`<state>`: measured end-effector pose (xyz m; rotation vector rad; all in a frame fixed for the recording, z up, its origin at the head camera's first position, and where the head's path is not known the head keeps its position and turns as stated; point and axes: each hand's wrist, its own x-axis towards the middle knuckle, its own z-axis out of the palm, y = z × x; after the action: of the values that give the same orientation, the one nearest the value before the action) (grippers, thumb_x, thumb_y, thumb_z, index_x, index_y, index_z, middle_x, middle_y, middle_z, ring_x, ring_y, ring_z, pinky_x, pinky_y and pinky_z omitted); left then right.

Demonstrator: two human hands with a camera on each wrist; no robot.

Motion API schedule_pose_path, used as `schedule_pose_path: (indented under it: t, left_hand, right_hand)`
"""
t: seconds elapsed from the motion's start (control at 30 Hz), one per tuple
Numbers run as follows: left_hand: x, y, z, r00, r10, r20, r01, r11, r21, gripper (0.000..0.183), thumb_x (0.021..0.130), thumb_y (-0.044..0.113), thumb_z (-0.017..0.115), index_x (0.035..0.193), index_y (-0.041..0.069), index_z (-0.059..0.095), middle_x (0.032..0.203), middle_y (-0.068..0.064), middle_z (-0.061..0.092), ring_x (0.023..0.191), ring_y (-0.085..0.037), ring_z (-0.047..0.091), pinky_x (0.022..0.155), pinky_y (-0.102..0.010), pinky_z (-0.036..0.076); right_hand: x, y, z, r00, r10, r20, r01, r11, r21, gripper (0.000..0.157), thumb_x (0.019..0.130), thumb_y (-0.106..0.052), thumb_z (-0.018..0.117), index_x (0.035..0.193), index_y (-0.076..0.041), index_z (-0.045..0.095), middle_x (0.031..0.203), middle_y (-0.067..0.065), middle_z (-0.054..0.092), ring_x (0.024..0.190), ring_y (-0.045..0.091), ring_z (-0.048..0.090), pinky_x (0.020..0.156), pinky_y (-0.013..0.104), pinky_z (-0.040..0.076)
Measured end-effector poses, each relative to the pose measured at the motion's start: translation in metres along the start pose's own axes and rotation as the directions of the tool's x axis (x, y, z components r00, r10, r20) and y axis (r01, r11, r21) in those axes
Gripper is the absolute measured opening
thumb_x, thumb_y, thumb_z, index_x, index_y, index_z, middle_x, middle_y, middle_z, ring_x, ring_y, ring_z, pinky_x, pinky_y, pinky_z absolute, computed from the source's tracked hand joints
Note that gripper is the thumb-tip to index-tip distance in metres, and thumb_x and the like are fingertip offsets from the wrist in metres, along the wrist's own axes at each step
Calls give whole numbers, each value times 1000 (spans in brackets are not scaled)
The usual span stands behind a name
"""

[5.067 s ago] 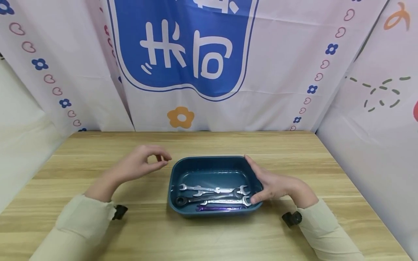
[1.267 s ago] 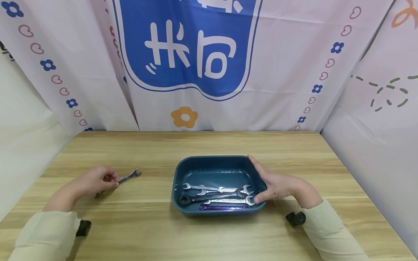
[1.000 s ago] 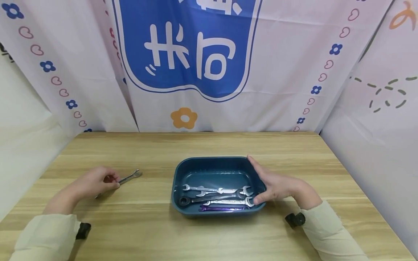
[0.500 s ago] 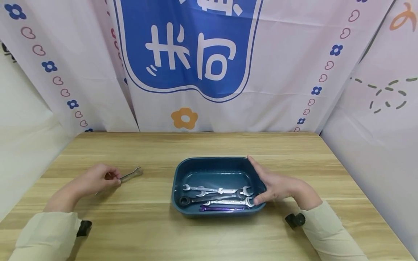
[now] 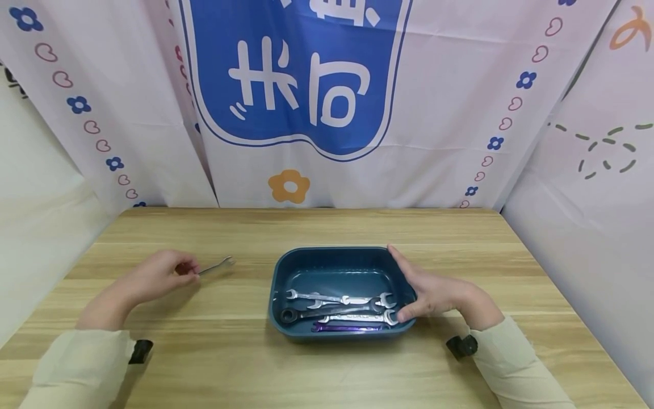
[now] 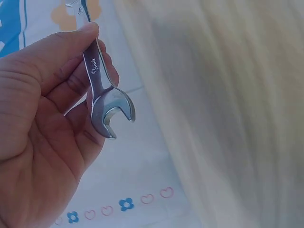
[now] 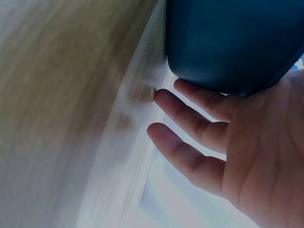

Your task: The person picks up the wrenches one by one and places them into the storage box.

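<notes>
My left hand [image 5: 166, 275] pinches a silver open-ended wrench [image 6: 95, 76] by its shaft. In the left wrist view its open jaw hangs below the thumb and fingers; in the head view the other end sticks out to the right, above the table. My right hand [image 5: 434, 289] rests on the right end of a dark teal plastic bin [image 5: 273, 284], index finger at the back corner and thumb over the rim. Its other three fingers [image 7: 190, 156] extend fairly straight beside and below the bin wall. Inside lie several silver wrenches [image 5: 352, 318], a dark ratcheting wrench [image 5: 327, 311] and a purple wrench [image 5: 347, 327].
The bin stands on a wood-grain table [image 5: 245, 363], right of the left hand. A white printed curtain [image 5: 434, 113] hangs behind the table's far edge, with more cloth at both sides. Small black devices [image 5: 140, 351] sit at both wrists.
Earlier the left hand was beside the bin with no wrench visible. Later it held the wrench low on the left; now wrench and hand have moved up and rightward. The right hand stays at the bin.
</notes>
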<state>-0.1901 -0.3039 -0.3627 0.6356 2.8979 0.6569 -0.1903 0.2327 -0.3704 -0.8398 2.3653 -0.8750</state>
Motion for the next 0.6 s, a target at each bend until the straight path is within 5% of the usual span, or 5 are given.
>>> schedule_pose_path:
  t: [0.6]
  left_hand:
    - [15,26,-2,994,91,-56,-90,996,27,3,90,7,69,88,8,71,81,7,66,76,1,56,67,-24,51]
  right_hand:
    - [0,1,0,1000,-4,-6,4,1000,7,137,77,-47,83,156,-14,-24,164,20,-19,152,44,-5,120,62,12]
